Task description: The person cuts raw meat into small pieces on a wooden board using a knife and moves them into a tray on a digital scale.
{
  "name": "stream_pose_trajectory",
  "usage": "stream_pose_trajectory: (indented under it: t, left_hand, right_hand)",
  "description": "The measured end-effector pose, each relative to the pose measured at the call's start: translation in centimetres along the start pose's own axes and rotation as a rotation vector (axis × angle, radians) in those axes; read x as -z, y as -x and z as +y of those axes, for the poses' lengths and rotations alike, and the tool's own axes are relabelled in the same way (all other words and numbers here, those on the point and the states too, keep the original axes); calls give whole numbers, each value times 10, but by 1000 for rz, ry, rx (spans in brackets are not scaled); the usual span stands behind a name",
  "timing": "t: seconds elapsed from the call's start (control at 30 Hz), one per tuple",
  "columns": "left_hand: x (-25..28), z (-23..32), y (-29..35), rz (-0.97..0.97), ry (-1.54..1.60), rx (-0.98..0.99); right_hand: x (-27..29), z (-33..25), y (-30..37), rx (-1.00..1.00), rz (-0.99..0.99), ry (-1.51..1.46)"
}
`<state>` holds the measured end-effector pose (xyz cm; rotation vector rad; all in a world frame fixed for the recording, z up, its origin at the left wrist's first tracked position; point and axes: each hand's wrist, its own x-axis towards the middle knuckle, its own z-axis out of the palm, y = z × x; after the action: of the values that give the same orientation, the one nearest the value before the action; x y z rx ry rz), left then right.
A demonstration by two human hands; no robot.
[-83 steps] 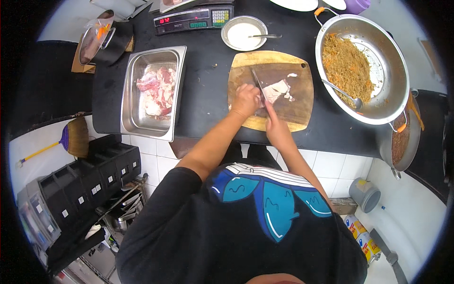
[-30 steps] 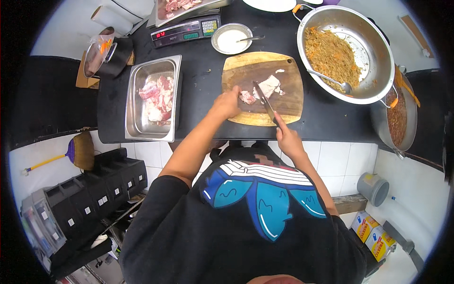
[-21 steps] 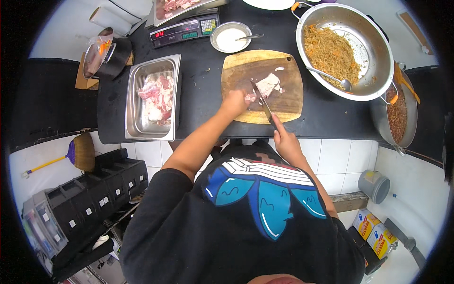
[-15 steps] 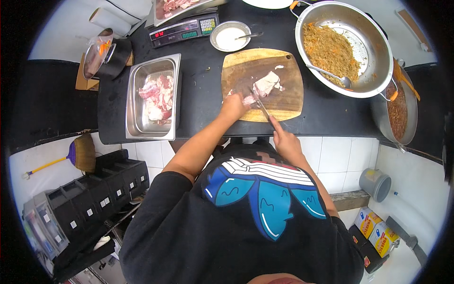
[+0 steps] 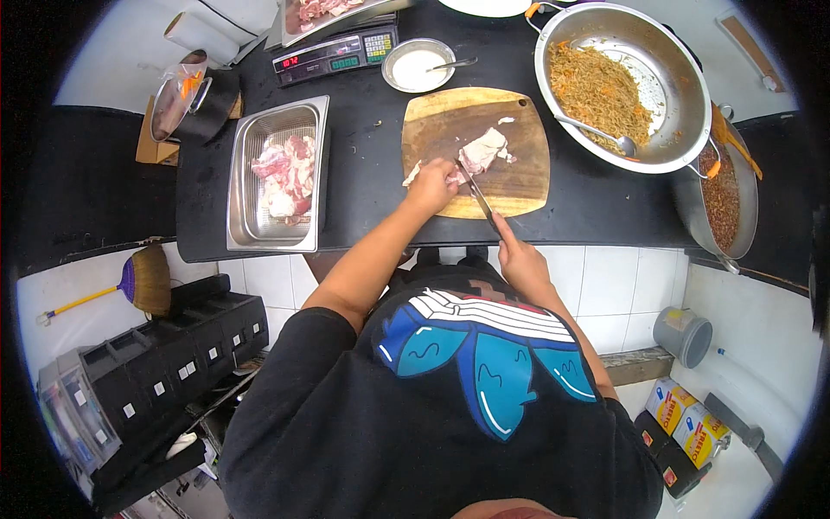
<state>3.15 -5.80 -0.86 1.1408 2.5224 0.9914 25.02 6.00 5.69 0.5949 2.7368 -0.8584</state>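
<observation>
A wooden cutting board [image 5: 521, 186] lies on the black table before me. On it rests a pale piece of raw meat [image 5: 485, 150], with small scraps around it. My right hand [image 5: 520, 260] is closed round the handle of a knife [image 5: 476, 192], whose blade reaches up and left to the meat's near edge. At the board's left part my left hand [image 5: 431, 187] is closed, its fingers pressed on meat beside the blade; a strip of meat shows by its knuckles. A steel pan [image 5: 322, 173] holding raw meat pieces [image 5: 285, 176] stands to the left.
Behind the board are a bowl of white stuff [image 5: 418, 65] with a spoon and a digital scale [image 5: 335, 52] bearing a tray of meat. A large basin [image 5: 683, 143] of noodles stands right, beside a pan of brown food [image 5: 722, 199]. A dark pot [image 5: 212, 108] sits far left.
My left hand was blurred by motion and is now still, a little further up the board beside the blade. The knife stays in my right hand. The whole view has shifted slightly.
</observation>
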Motion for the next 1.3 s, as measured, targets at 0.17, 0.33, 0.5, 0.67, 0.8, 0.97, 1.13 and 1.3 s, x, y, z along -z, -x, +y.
stream_pose_trajectory:
  t: [0.17, 0.33, 0.5, 0.67, 0.8, 0.97, 1.13, 1.3]
  left_hand:
    - [-4, -1, 4, 73, -9, -29]
    - [-10, -10, 6, 111, -8, -115]
    - [-5, -13, 1, 90, -61, -178]
    - [-11, -22, 0, 95, -86, -188]
    - [-9, -16, -3, 62, -61, -113]
    - [-14, -8, 3, 61, -52, -114]
    - [-5, 2, 5, 203, -48, 10]
    - [54, 7, 15, 145, 59, 343]
  right_hand:
    - [0, -1, 2, 5, -62, 10]
    - [0, -1, -2, 14, -116, -23]
    - [2, -4, -19, 36, -116, -83]
    - [-5, -7, -38, 82, -98, -87]
    - [-32, -3, -75, 156, 12, -130]
    - [-31, -4, -107, 100, 36, -178]
    - [-29, -6, -110, 79, -2, -114]
    - [-22, -10, -105, 103, 48, -146]
